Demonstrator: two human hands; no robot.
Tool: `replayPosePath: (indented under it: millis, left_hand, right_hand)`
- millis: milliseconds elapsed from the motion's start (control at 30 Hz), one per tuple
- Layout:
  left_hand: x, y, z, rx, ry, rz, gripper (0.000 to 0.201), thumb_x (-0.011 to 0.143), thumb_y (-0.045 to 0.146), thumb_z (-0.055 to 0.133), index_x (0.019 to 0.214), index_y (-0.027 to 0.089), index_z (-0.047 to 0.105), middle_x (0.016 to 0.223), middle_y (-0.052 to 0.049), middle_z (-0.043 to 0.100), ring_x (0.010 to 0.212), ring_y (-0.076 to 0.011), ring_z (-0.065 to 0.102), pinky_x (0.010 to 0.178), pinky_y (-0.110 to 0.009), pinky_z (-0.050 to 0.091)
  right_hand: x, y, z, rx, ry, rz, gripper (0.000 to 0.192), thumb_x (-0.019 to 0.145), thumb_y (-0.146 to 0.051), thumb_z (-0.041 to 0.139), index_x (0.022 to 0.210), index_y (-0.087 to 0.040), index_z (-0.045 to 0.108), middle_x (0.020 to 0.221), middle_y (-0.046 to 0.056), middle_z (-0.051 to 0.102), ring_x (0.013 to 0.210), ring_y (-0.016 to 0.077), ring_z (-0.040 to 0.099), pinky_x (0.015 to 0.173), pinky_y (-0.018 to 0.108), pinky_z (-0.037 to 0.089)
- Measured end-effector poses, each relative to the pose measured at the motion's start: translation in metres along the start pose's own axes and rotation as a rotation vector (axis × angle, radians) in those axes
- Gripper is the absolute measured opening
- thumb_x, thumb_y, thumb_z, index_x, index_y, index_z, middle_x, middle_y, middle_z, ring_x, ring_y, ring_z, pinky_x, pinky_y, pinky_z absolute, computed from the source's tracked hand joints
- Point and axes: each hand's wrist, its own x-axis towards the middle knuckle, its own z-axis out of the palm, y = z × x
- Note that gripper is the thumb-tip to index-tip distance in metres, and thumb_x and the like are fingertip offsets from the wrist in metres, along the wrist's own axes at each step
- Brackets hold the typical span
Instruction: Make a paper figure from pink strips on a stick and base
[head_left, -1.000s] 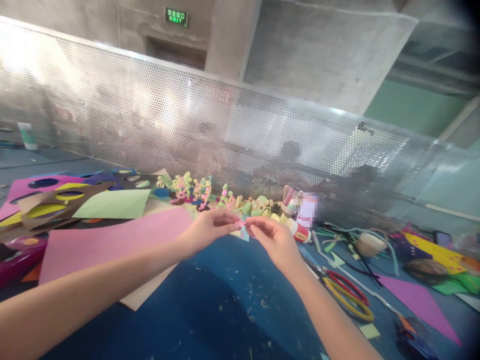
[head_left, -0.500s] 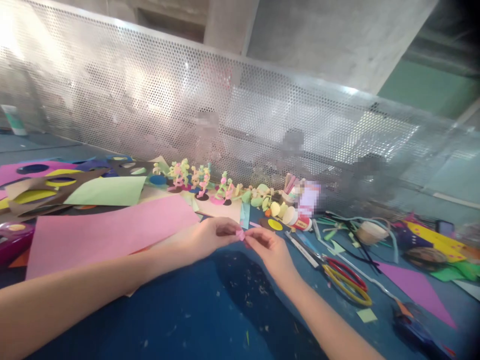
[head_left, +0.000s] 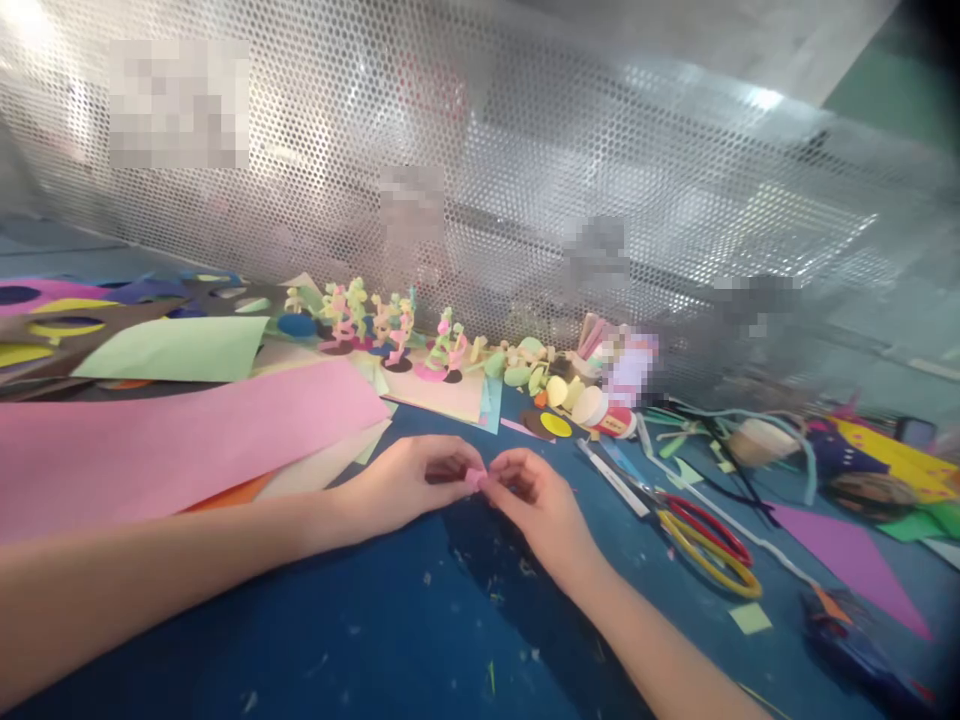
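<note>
Right now both hands meet low over the blue-covered table [head_left: 390, 640], pinching one tiny pink paper scrap [head_left: 475, 478] between them. The left hand [head_left: 409, 483] grips it with thumb and forefinger from one side; the right hand [head_left: 541, 505] does the same from the other, the remaining fingers loosely curled. The scrap sits just above the table, between the fingertips, too small and blurred to tell whether it is being rolled or folded.

Taking that scrap as the landmark: beyond it, against the perforated metal screen [head_left: 525, 200], stands a row of small curled-paper figures in pink, green and yellow [head_left: 375, 325] on round bases, which look finished. To their right lie pale paper discs and a white glue bottle with a red label [head_left: 604, 412]. Left of the scrap spreads a large pink paper sheet [head_left: 172, 435], with a light green sheet [head_left: 176, 348] and card with round cut-outs farther behind it. Right of the scrap lie scissors with red and yellow loop handles [head_left: 705, 548], and past them a purple paper triangle [head_left: 847, 560].

Judging by the row already standing, several pieces seem done, while the piece in the fingers looks to be at an early shaping stage, not yet glued or mounted. Fine paper trimmings dot the table near the wrists.
</note>
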Motion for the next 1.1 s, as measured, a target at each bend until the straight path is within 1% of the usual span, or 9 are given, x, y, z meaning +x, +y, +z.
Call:
replayPosePath:
  millis: [100, 167, 300, 433, 600, 1100]
  left_hand:
    - [0.001, -0.001, -0.002, -0.049, -0.005, -0.017, 0.018, 0.078, 0.030, 0.056, 0.091, 0.017, 0.059, 0.086, -0.002, 0.064, 0.082, -0.0140, 0.060, 0.079, -0.027, 0.047]
    - [0.003, -0.003, -0.003, -0.094, 0.005, -0.039, 0.021, 0.077, 0.031, 0.057, 0.091, 0.016, 0.059, 0.087, -0.003, 0.064, 0.084, -0.0147, 0.060, 0.080, -0.028, 0.046]
    - [0.006, -0.009, -0.006, -0.173, 0.052, -0.065, 0.026, 0.072, 0.032, 0.064, 0.091, 0.015, 0.059, 0.088, -0.005, 0.065, 0.084, -0.0152, 0.061, 0.083, -0.030, 0.046]
    - [0.006, -0.010, -0.007, -0.227, 0.046, -0.075, 0.027, 0.070, 0.031, 0.065, 0.090, 0.014, 0.059, 0.088, -0.006, 0.065, 0.083, -0.0154, 0.061, 0.082, -0.031, 0.046]
    - [0.004, -0.008, -0.007, -0.253, 0.041, -0.093, 0.028, 0.068, 0.032, 0.067, 0.088, 0.014, 0.061, 0.086, -0.006, 0.066, 0.083, -0.0162, 0.061, 0.082, -0.031, 0.046]
    - [0.003, -0.007, -0.007, -0.241, 0.038, -0.116, 0.029, 0.067, 0.033, 0.068, 0.088, 0.014, 0.062, 0.087, -0.006, 0.066, 0.083, -0.0163, 0.061, 0.082, -0.031, 0.046]
  right_hand:
    - [-0.001, -0.003, -0.001, -0.020, -0.007, 0.005, 0.018, 0.073, -0.035, 0.061, 0.080, -0.019, 0.055, 0.068, -0.001, 0.060, 0.061, 0.0128, 0.057, 0.059, 0.024, 0.046]
    - [-0.001, -0.003, -0.001, -0.027, -0.001, -0.014, 0.017, 0.075, -0.035, 0.058, 0.080, -0.019, 0.057, 0.070, 0.000, 0.062, 0.064, 0.0137, 0.059, 0.062, 0.025, 0.049]
    - [-0.004, -0.002, 0.001, -0.134, 0.076, -0.101, 0.013, 0.077, -0.030, 0.057, 0.083, -0.019, 0.059, 0.079, 0.002, 0.064, 0.072, 0.0149, 0.061, 0.067, 0.025, 0.050]
    - [-0.008, -0.004, 0.003, -0.276, 0.122, -0.185, 0.009, 0.077, -0.028, 0.057, 0.080, -0.020, 0.061, 0.077, 0.001, 0.065, 0.070, 0.0143, 0.062, 0.068, 0.024, 0.050]
    - [-0.011, -0.005, 0.004, -0.327, 0.165, -0.237, 0.009, 0.078, -0.027, 0.055, 0.080, -0.021, 0.061, 0.077, 0.001, 0.065, 0.071, 0.0147, 0.062, 0.069, 0.025, 0.051]
    - [-0.011, -0.007, 0.007, -0.334, 0.175, -0.216, 0.009, 0.074, -0.025, 0.056, 0.077, -0.019, 0.062, 0.074, 0.001, 0.066, 0.065, 0.0137, 0.063, 0.066, 0.023, 0.052]
